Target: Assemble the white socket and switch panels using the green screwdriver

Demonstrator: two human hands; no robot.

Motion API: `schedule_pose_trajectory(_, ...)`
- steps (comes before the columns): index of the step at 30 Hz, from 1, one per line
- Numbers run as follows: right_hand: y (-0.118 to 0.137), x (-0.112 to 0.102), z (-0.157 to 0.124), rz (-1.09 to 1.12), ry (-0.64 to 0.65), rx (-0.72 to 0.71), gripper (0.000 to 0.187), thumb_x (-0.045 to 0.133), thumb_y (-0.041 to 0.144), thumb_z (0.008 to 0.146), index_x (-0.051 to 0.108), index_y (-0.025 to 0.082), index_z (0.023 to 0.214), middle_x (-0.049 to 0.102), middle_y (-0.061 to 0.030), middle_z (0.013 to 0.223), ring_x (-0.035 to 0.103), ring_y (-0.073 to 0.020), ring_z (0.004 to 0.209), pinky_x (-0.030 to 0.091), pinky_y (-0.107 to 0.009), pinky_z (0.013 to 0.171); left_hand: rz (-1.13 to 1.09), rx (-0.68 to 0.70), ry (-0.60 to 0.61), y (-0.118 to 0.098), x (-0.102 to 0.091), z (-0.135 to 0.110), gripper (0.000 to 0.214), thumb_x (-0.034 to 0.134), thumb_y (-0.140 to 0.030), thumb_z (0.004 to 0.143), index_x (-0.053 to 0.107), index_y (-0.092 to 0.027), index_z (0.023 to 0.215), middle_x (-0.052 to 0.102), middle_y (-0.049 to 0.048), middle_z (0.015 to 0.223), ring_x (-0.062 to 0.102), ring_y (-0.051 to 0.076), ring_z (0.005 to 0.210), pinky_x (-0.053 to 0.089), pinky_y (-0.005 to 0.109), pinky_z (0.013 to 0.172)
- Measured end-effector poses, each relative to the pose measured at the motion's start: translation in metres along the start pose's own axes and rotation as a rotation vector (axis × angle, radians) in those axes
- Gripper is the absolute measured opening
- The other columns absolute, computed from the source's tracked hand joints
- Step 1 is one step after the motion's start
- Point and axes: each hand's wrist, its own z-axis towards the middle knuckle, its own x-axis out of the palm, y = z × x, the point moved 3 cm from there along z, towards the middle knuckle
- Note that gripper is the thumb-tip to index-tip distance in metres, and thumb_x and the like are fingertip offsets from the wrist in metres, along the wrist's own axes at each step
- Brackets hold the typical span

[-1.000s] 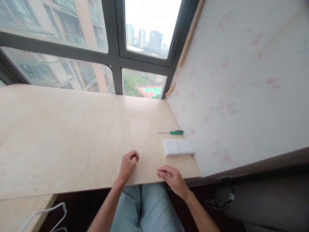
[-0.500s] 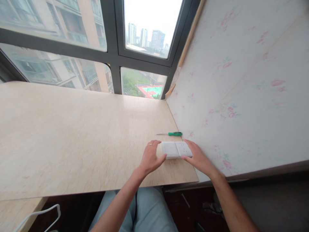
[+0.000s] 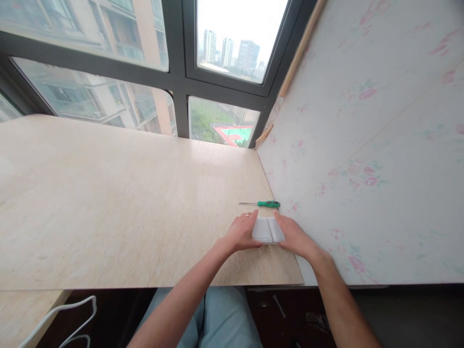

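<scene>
A white double panel, a switch joined to a wall socket (image 3: 267, 230), lies on the pale wood-grain table (image 3: 126, 203) near its right edge. My left hand (image 3: 242, 232) grips its left end, a ring on one finger. My right hand (image 3: 294, 237) covers and holds its right end. Both hands have fingers curled around the panel. Just beyond them lies a green-handled screwdriver (image 3: 266, 204), its metal shaft pointing left.
A floral-patterned wall panel (image 3: 362, 145) rises along the table's right side. Dark-framed windows (image 3: 177, 82) stand behind the table. A white wire hanger (image 3: 58, 321) shows at the lower left below the table edge. My legs are under the front edge.
Both hands moved from the table's front edge up to the white panel and closed on its two ends. The screwdriver has not moved.
</scene>
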Motion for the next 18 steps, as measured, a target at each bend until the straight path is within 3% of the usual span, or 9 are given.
schedule_pose_trajectory(5, 0.005, -0.001, -0.001, 0.028, 0.011, 0.000, 0.094, 0.059, 0.009, 0.060, 0.030, 0.014, 0.150, 0.052, -0.0202, 0.137, 0.048, -0.0326, 0.128, 0.038, -0.048, 0.107, -0.031, 0.002, -0.023, 0.015, -0.009, -0.019, 0.106, 0.076, -0.043, 0.066, 0.021, -0.012, 0.151, 0.048, 0.0209, 0.142, 0.045, 0.037, 0.131, 0.041, 0.048, 0.104)
schedule_pose_trajectory(9, 0.025, -0.005, 0.002, 0.090, 0.038, 0.055, 0.093, 0.066, 0.017, 0.064, 0.031, 0.017, 0.150, 0.053, -0.0171, 0.131, 0.049, -0.0319, 0.124, 0.041, -0.046, 0.103, -0.058, -0.021, -0.051, 0.035, -0.026, -0.047, 0.104, 0.077, -0.040, 0.066, 0.024, -0.011, 0.150, 0.047, 0.0208, 0.143, 0.045, 0.035, 0.132, 0.037, 0.048, 0.108)
schedule_pose_trajectory(12, 0.053, -0.009, 0.011, 0.143, 0.035, 0.021, 0.088, 0.068, 0.020, 0.066, 0.035, 0.018, 0.147, 0.052, -0.0160, 0.131, 0.049, -0.0313, 0.124, 0.041, -0.046, 0.104, -0.066, -0.066, -0.081, 0.052, -0.043, -0.073, 0.102, 0.077, -0.038, 0.066, 0.025, -0.011, 0.150, 0.047, 0.0203, 0.144, 0.044, 0.034, 0.133, 0.036, 0.047, 0.110)
schedule_pose_trajectory(18, 0.130, -0.009, 0.052, 0.241, 0.009, -0.179, 0.079, 0.067, 0.018, 0.067, 0.042, 0.019, 0.141, 0.052, -0.0149, 0.134, 0.048, -0.0303, 0.127, 0.041, -0.046, 0.105, -0.058, -0.160, -0.120, 0.089, -0.081, -0.130, 0.095, 0.077, -0.037, 0.067, 0.032, -0.018, 0.149, 0.049, 0.0164, 0.144, 0.047, 0.033, 0.131, 0.037, 0.048, 0.110)
